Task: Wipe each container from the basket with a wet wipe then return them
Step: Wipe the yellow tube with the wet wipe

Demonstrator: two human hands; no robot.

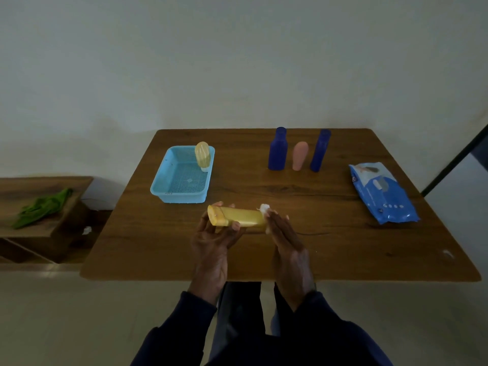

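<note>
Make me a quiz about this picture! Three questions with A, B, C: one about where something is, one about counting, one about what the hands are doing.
1. Where is the small yellow bottle?
A. In the blue basket
B. Beside the wipes pack
C. On the floor

2. How many dark blue bottles stand on the table?
A. One
B. Two
C. Four

3. What is the left hand doing?
A. Resting flat on the table
B. Holding the yellow tube by its cap end
C. Reaching into the basket

Answers:
1. A, it leans in the basket's far right corner.
2. B, a wide bottle and a slim bottle flank the pink container.
3. B, its fingers wrap the cap end while the right hand presses a white wipe to the other end.
</note>
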